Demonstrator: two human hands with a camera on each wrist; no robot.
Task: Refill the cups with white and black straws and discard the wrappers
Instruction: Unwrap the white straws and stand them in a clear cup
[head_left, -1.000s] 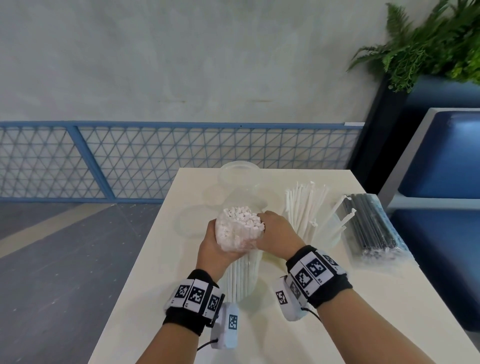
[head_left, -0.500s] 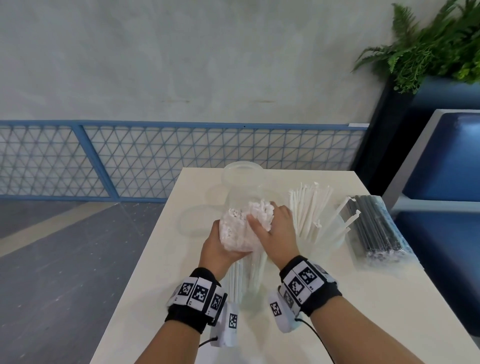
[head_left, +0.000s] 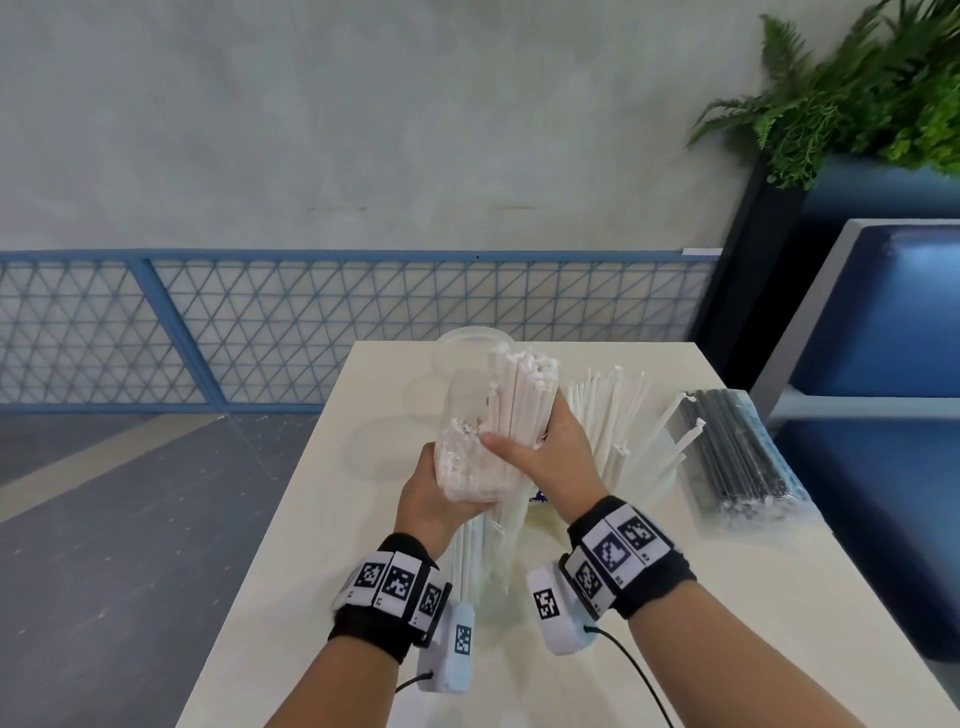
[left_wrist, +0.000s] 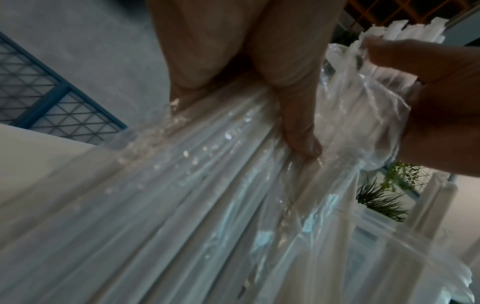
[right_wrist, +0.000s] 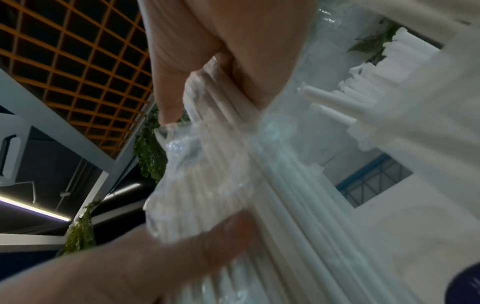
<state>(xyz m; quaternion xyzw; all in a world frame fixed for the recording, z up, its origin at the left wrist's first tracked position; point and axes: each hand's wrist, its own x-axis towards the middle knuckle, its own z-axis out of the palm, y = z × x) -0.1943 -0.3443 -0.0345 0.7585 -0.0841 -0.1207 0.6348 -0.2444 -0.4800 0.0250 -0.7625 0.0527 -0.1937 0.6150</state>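
café seating area | blue booth seat | fern planter | straw-stocked table

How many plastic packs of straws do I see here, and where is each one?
2. The pack of white straws is held upright over the table by the left hand and right hand. The pack of black straws lies at the table's right edge.

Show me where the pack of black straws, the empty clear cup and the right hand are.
pack of black straws (head_left: 737, 457), head view, middle of the wrapped bundle.
empty clear cup (head_left: 470, 340), head view, its rim.
right hand (head_left: 553, 457), head view, back of the hand.
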